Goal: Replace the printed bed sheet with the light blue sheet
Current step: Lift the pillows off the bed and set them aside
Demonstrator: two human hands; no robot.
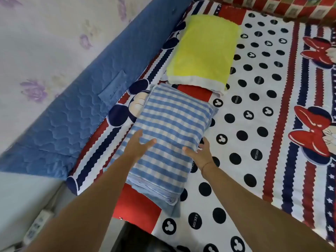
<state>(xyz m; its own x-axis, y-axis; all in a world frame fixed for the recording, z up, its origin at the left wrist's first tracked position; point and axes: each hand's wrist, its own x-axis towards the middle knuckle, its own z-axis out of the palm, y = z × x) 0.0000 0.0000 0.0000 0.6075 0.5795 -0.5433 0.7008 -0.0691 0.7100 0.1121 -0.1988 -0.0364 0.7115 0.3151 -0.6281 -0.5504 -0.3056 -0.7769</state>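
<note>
The printed sheet (254,110) covers the bed, white with black dots, cartoon mice and red and navy stripes. A blue-and-white checked pillow (169,128) lies on it near the headboard side. My left hand (138,146) rests flat on the pillow's top with fingers spread. My right hand (201,153) is at the pillow's right edge, thumb on top and fingers along its side. A yellow pillow (201,50) lies just beyond the checked one. No light blue sheet is in view.
A blue quilted headboard pad (76,106) runs along the left against floral wallpaper (45,42). A red checked blanket (281,6) lies at the far edge of the bed. A white power strip (36,228) sits on the floor at lower left.
</note>
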